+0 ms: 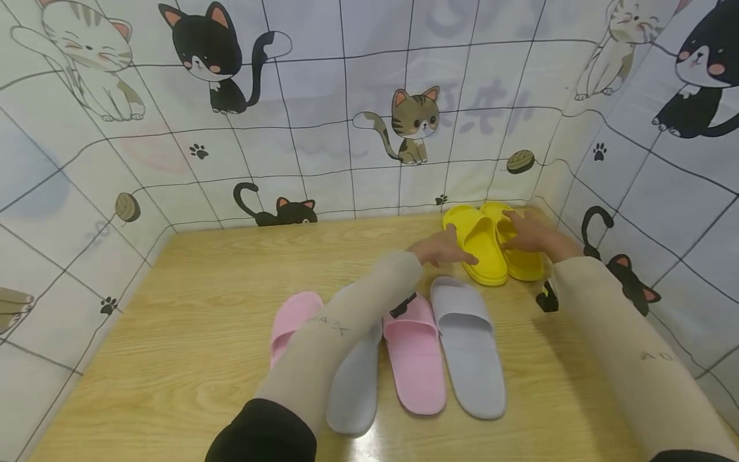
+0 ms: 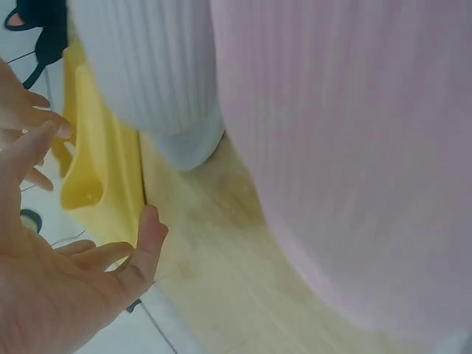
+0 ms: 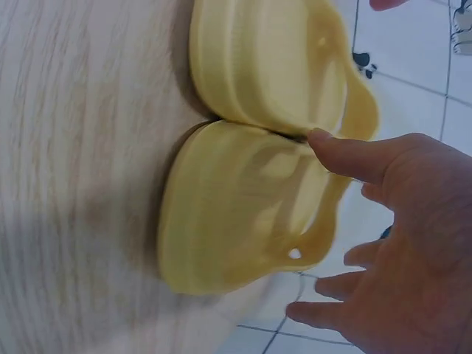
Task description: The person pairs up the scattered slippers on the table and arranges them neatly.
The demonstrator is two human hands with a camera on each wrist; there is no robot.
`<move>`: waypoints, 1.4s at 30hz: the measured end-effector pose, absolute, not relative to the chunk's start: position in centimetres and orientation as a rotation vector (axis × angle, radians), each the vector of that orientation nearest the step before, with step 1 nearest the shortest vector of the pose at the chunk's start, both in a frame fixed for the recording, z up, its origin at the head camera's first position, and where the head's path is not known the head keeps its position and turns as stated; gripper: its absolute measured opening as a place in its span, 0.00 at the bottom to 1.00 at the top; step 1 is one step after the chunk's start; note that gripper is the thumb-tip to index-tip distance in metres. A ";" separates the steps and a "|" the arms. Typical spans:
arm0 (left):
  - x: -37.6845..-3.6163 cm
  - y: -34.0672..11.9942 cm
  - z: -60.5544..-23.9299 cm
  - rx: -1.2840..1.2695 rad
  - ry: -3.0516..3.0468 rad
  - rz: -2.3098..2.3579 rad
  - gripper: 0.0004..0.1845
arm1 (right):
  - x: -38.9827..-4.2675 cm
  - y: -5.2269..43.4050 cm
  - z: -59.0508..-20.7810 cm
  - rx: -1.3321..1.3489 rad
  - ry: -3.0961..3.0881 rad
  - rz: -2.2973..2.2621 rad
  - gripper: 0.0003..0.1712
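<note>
Looking down from the head cam: both hands are reaching to the far right corner of the light wood-grain tabletop point(image 1: 219, 282), where 2 bright yellow foam slide slippers point(image 1: 493, 247) are lying side by side, touching, long axes running away from the person, toes toward the cat-print tiled backdrop point(image 1: 346, 128). Left hand point(image 1: 443, 249) is resting at the near-left edge of the left yellow slipper, fingers straight and loosely together, gripping nothing. Right hand point(image 1: 531, 234) is lying flat over the right yellow one, fingers extended, slightly spread. Both hands are about equally near the pair, each on its own side. Nearer the body, w/ the left sleeve crossing over them: 2 pale pink foam slides point(image 1: 412, 353) and 2 light grey foam slides point(image 1: 469, 346), alternating in a row. Count: 6 slippers, 3 pairs.

Left wrist cam: left-hand fingers point(image 2: 33, 140) are showing open and fanned, thumb straight, its tip just beside the yellow slipper's sole edge point(image 2: 99, 177), which is lying ahead of the palm. A grey slide and a pink slide are filling the rest, very close, blurred.

Right wrist cam: both yellow slippers point(image 3: 251, 147) are appearing stacked in frame, pressed side to side. Right-hand fingers point(image 3: 354, 158) are spread, thumb tip touching the seam between them; other fingers are hanging off past the toe ends, not curled round anything.
</note>
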State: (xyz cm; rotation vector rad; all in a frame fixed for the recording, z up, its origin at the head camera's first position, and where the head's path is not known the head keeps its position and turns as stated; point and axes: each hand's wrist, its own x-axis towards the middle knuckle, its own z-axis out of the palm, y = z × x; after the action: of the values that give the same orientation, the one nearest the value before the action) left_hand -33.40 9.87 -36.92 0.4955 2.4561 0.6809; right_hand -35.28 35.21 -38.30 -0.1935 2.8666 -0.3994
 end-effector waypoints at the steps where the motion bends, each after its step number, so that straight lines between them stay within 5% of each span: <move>1: -33.5 9.6 -36.8 0.509 2.458 0.689 0.59 | -35.1 35.0 -38.1 -0.205 2.897 -0.378 0.51; 9: -34.7 5.0 -35.1 0.657 2.492 0.858 0.54 | -33.6 32.2 -35.2 -0.326 3.019 -0.337 0.47; 21: -32.2 -5.5 -31.7 0.825 2.727 0.887 0.44 | -27.7 26.1 -32.8 -0.659 2.986 -0.648 0.46; 31: -27.1 -12.2 -34.2 0.900 2.756 1.019 0.40 | -23.5 24.0 -34.0 -0.708 2.776 -0.751 0.49; 42: -24.4 -13.6 -37.5 1.029 2.613 0.859 0.34 | -23.2 23.9 -35.7 -0.644 2.537 -0.540 0.44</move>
State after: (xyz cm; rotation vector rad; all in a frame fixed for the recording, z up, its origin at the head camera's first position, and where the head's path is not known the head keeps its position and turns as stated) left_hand -24.36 -13.64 -37.48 1.0287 2.6128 0.8593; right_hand -23.22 23.88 -35.65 -0.6443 2.5365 -0.5397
